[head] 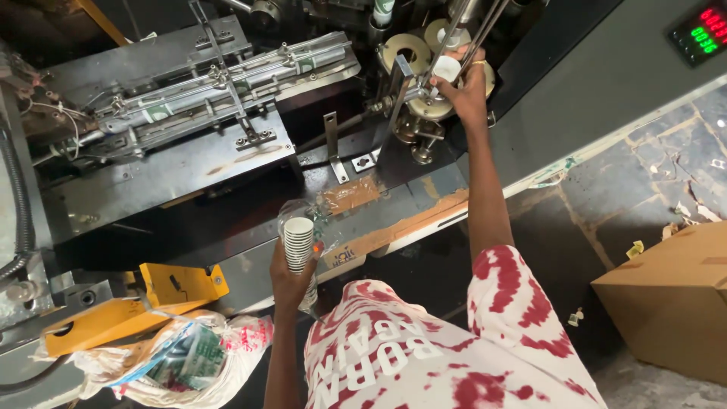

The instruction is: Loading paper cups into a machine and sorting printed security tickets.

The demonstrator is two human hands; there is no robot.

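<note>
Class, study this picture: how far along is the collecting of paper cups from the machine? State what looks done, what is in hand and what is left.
Done: the left hand already holds a stack of white paper cups in a clear sleeve. In hand: the right hand reaches up to a white cup at the machine's round moulds. Left: that cup has not yet joined the stack.

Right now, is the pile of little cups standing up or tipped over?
Standing up. The left hand holds the stack of cups upright, open mouths facing up.

Upright stack of white paper cups (298, 242), apparently in clear plastic.
</note>
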